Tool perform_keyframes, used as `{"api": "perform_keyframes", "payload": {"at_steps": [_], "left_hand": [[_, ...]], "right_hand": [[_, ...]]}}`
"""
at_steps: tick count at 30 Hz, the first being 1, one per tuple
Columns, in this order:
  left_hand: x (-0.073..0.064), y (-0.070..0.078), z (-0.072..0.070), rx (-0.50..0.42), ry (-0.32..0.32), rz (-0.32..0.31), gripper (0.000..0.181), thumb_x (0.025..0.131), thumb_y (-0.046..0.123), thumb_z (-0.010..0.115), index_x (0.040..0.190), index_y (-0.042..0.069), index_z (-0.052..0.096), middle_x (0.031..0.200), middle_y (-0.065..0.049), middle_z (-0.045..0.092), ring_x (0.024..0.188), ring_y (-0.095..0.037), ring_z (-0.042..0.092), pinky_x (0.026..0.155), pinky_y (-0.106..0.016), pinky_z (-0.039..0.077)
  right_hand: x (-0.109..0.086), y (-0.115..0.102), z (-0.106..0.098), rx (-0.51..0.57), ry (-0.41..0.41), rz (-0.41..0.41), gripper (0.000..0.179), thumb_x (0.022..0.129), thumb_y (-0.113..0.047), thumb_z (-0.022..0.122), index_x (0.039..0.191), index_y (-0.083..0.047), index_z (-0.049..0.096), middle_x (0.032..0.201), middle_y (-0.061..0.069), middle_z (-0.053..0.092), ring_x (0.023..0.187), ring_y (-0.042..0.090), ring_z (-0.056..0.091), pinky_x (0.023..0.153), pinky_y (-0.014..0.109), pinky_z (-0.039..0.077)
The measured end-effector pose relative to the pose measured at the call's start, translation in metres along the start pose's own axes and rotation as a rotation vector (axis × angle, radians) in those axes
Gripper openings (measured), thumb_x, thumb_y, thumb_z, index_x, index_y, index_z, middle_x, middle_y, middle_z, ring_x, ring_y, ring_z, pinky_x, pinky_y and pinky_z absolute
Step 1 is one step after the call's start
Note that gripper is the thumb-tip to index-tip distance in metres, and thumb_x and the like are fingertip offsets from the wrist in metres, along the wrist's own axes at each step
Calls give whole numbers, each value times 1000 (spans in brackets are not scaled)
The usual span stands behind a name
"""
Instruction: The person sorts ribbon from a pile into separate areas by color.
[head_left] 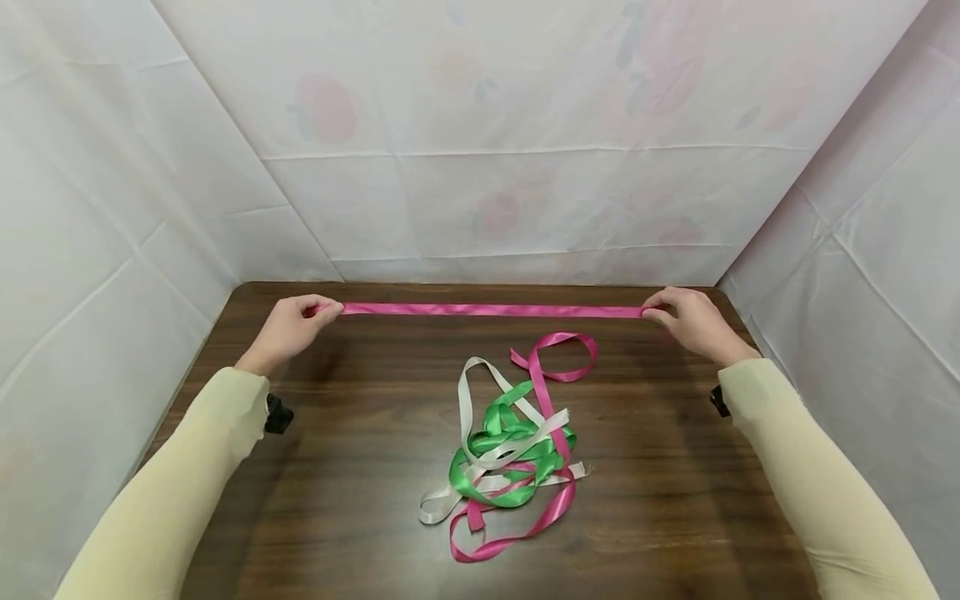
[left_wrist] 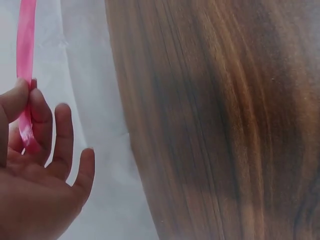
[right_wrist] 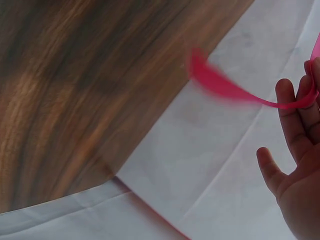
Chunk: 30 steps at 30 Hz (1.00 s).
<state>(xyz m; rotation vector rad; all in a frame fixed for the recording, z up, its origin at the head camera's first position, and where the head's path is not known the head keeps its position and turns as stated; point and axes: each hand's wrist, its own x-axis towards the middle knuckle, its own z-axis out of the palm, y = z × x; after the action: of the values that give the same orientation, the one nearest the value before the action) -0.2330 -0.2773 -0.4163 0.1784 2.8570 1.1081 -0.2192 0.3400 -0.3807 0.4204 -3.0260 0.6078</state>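
A pink satin ribbon point(head_left: 487, 310) stretches straight and level between the two hands near the table's far edge. My left hand point(head_left: 294, 325) pinches one end between thumb and forefinger; in the left wrist view a short tail point(left_wrist: 27, 135) of the ribbon lies against the palm, the other fingers loosely spread. At the far right, my right hand point(head_left: 693, 321) pinches the ribbon near its other end. A loose pink tail point(right_wrist: 220, 86), blurred, trails past the fingers in the right wrist view. Nearer me lies a tangled pile of green ribbon point(head_left: 480, 483), white ribbon point(head_left: 465, 408) and pink ribbon point(head_left: 555, 508).
The dark wooden table point(head_left: 360, 467) has white cloth point(head_left: 465, 200) with faint fruit prints hanging behind it and plain white cloth along both sides. From the pile, one pink strand point(head_left: 577, 375) loops out toward the far side.
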Motion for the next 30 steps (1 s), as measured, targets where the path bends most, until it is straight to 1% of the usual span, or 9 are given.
{"api": "perform_keyframes", "payload": {"at_steps": [3,5,8,11,13,19,22,26,30], "left_hand": [[4,-3,1,0,36,-26,49,104,48,57,123,5,70,79,-3,52,70,-18,39,62,-31,35],[6,-4,2,1,66,-42,48,103,47,58,121,4,70,78,-3,50,71,-19,39,61,-30,35],[12,-8,6,8,108,-49,47,103,45,60,120,2,71,79,-4,52,72,-20,40,62,-30,35],[18,-12,11,22,135,-46,46,103,43,61,119,1,71,81,-7,56,74,-21,42,63,-30,36],[21,-15,14,23,145,-50,46,103,42,62,118,0,71,84,-11,59,76,-22,43,64,-30,37],[31,-19,22,18,172,-76,43,102,39,63,119,0,72,106,-21,70,87,-27,50,72,-32,42],[35,-20,26,22,187,-76,41,102,37,65,118,0,73,111,-24,72,90,-28,53,76,-33,44],[42,-20,32,24,204,-76,39,102,35,65,117,0,73,111,-24,73,92,-30,57,79,-34,45],[45,-20,38,22,218,-89,35,102,31,65,116,0,73,114,-25,73,95,-32,59,82,-37,46]], "right_hand": [[1,8,1,-12,-2,41,24,104,-26,62,112,-7,74,111,16,72,91,28,63,80,46,49],[2,13,2,-15,7,65,24,104,-25,62,113,-5,73,109,17,72,87,28,61,77,43,48],[3,20,3,-11,20,101,25,104,-24,62,114,-3,72,110,19,70,87,29,58,76,42,46],[5,26,5,4,18,140,26,105,-23,60,117,-2,71,115,21,67,91,32,59,79,46,47],[5,31,6,10,9,163,26,106,-22,58,118,-1,70,119,23,65,96,35,60,82,49,47],[9,44,11,21,12,257,30,108,-27,55,121,-4,69,130,25,63,110,42,60,89,62,46],[11,48,14,19,31,303,33,108,-32,53,122,-6,68,130,25,64,109,43,60,87,64,45],[14,51,20,14,53,345,35,108,-34,53,122,-7,69,127,25,66,103,41,61,84,62,44],[19,53,25,7,73,364,31,107,-32,55,119,-7,70,122,24,68,104,43,62,87,65,42]]}}
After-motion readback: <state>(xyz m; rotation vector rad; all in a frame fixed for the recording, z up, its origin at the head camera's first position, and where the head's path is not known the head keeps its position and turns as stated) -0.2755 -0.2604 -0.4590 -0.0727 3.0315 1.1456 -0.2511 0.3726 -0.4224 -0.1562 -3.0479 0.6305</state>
